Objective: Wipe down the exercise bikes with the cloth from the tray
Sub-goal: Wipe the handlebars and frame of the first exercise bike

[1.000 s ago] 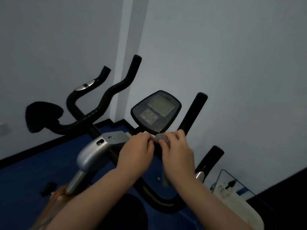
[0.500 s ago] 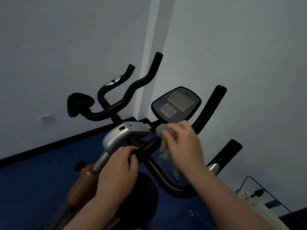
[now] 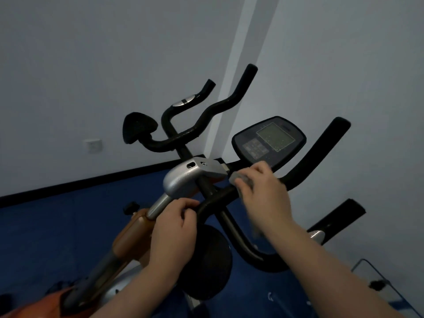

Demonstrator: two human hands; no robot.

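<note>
Two exercise bikes [image 3: 206, 180] stand on blue floor [image 3: 57, 226] by pale walls [image 3: 91, 53]. Right hand [image 3: 266, 196] has its grip clenched on the grey cloth [image 3: 241, 180], pressed to the handlebar [image 3: 298, 177]; left hand [image 3: 176, 230] grasps the bar's near side.

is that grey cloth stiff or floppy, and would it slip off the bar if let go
Likely floppy: the cloth bunches under the right hand and a loose end hangs below. Probably light. Released, it may slide off the rounded bar.
</note>
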